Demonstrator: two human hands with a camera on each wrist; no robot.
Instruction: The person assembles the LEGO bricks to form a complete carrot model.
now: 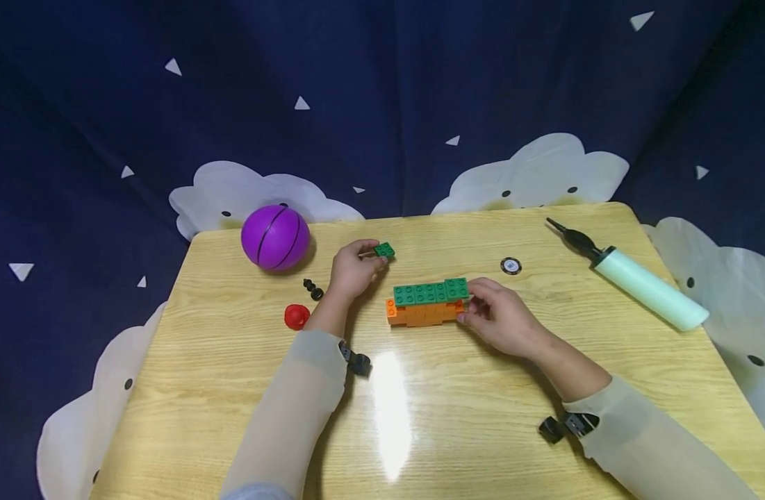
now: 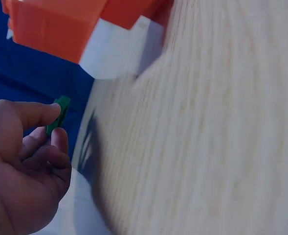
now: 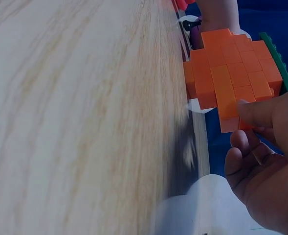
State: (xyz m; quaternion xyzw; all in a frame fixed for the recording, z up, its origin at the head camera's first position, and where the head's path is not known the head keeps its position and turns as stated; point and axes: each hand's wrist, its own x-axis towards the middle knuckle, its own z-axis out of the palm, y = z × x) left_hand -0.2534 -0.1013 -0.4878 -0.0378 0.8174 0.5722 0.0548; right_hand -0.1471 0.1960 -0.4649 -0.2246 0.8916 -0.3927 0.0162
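Note:
My left hand [image 1: 353, 272] pinches a small green toy brick [image 1: 385, 250] between thumb and fingers, behind and left of a built block of bricks. In the left wrist view that green brick [image 2: 61, 111] shows edge-on at the fingertips. The build has stepped orange bricks [image 1: 424, 315] below and a row of green studded bricks [image 1: 422, 294] along its top. My right hand [image 1: 502, 318] grips its right end. In the right wrist view the thumb presses the orange wall [image 3: 236, 68], with the other fingers curled behind its lower end.
A purple ball [image 1: 275, 238] sits at the table's back left. Nearer are a small black beaded piece [image 1: 314, 289] and a red object [image 1: 297, 317] by the left forearm. Behind the right hand lies a round chip [image 1: 511, 266]. A hand pump [image 1: 647, 287] lies at the right edge.

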